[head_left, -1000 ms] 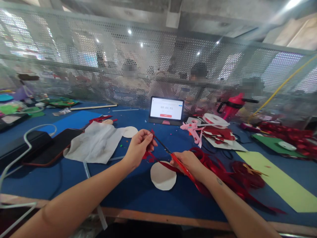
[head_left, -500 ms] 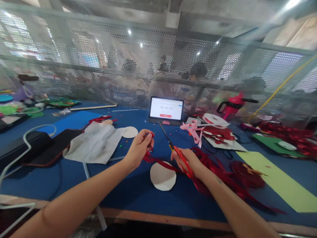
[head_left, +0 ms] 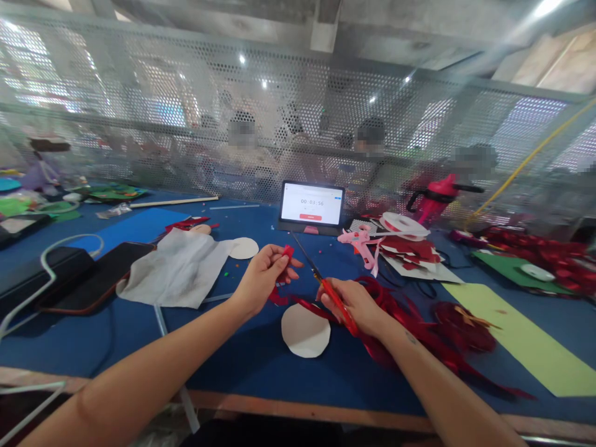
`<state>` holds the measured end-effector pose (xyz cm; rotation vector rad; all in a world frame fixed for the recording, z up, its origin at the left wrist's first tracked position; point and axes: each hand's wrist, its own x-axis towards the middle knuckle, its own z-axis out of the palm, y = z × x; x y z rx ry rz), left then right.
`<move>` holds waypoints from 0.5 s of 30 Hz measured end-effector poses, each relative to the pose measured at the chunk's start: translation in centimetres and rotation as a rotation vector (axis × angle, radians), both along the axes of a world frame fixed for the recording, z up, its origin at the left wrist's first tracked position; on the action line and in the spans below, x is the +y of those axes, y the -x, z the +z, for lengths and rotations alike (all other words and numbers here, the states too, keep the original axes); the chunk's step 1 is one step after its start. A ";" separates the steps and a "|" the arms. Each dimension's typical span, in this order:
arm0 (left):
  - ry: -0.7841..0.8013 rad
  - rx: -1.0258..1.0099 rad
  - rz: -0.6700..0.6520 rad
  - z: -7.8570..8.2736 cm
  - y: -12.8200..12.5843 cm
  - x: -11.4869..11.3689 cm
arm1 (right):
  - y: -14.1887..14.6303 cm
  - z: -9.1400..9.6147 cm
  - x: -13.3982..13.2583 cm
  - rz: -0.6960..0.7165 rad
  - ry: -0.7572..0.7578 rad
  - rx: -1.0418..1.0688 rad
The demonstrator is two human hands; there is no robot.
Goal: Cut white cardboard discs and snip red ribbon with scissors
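My left hand pinches a small piece of red ribbon between thumb and fingertips, just above the blue table. My right hand is closed round red-handled scissors, whose blades point up and left toward the ribbon piece. A longer strand of red ribbon runs under both hands. A white paper circle lies flat on the table below them.
A tablet showing a timer stands behind. White cloth and a phone lie left. A red ribbon pile, a pale green sheet, a ribbon spool and pink scissors lie right. Perforated mesh screens other people beyond.
The scissors swung up off the ribbon and then tilted back toward my left hand. My left hand lifted the cut red piece slightly and spread its lower fingers.
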<state>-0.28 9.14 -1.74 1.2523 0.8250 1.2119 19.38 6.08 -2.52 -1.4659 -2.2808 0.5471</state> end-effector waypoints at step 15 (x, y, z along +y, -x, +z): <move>-0.008 -0.034 0.049 0.2 0.2 0.1 | 0.1 0.9 -0.5 0.072 0.003 -0.216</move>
